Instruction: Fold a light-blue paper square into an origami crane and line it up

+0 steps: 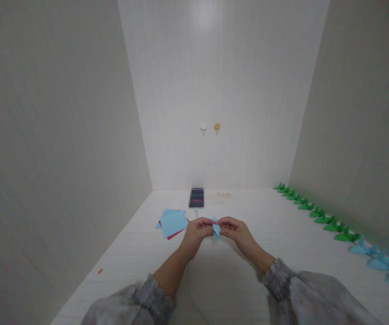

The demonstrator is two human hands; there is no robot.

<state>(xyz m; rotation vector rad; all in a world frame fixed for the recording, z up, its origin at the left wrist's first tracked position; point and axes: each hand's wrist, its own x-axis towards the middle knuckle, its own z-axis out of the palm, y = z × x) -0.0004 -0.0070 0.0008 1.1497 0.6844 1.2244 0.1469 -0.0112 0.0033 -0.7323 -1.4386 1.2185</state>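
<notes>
A small folded piece of light blue paper (216,230) is held between my two hands, above the middle of the white table. My left hand (196,232) pinches its left side, and a ring shows on one finger. On the other side, the fingertips of my right hand (234,229) are closed on the paper too. Its exact folds are partly hidden by the fingers. Just left of my left hand lies a loose stack of square paper sheets (174,222), light blue on top with red edges sticking out beneath.
A phone (196,197) stands at the back, with a white cable (190,289) on the table (140,271). Along the right wall runs a row of folded green paper figures (316,214), then light blue ones (380,262). A small orange-red scrap (100,271) lies left. Two hooks (217,127) are on the back wall.
</notes>
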